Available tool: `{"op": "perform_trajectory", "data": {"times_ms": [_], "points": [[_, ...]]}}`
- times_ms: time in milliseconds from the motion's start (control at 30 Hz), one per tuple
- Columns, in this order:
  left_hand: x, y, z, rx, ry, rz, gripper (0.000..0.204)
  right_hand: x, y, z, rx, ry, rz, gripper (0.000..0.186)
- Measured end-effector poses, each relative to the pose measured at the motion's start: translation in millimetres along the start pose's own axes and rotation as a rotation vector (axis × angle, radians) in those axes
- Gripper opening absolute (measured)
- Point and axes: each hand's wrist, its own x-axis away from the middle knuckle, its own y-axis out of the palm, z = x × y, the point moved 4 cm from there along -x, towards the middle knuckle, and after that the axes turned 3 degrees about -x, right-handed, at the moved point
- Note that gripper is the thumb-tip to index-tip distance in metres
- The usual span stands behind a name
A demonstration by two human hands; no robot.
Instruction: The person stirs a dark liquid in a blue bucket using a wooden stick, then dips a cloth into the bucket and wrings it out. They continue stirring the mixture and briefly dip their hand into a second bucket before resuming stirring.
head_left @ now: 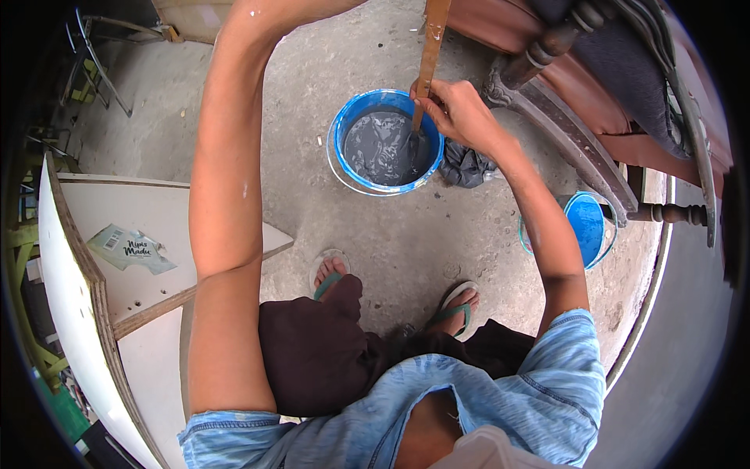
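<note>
My right hand [449, 109] grips an upright flat wooden stick [427, 55] between thumb and fingers. The stick's lower end stands in dark grey, glossy liquid [371, 144] inside a blue plastic bucket [340, 133] with a wire handle. A crumpled black bag [465, 164] lies beside the bucket's right side. My left arm rises along the left of the picture and leaves it at the top edge, so that hand is out of sight.
A dark carved wooden piece [562, 141] with maroon cushioning stands at right, near a smaller blue bucket [583, 227]. At left are pale cut boards [141, 203] and a metal frame [101, 66]. My sandalled feet rest on the concrete floor [297, 109].
</note>
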Motion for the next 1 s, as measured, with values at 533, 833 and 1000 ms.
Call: {"op": "perform_trajectory", "data": {"times_ms": [533,833,1000], "points": [[-0.9,2.0,2.1,-0.155,-0.028,0.037,0.013,11.0,-0.4,-27.5,-0.066,0.107,-0.262,0.012],[1.1,8.9,24.8,-0.084,-0.041,-0.07,0.011,-21.9,36.5,-16.9,-0.116,-0.087,0.113,0.013],[-0.6,16.2,19.2,-0.031,0.025,-0.1,0.011,-6.9,45.0,-32.4,-0.237,-0.032,-0.042,0.012]]}}
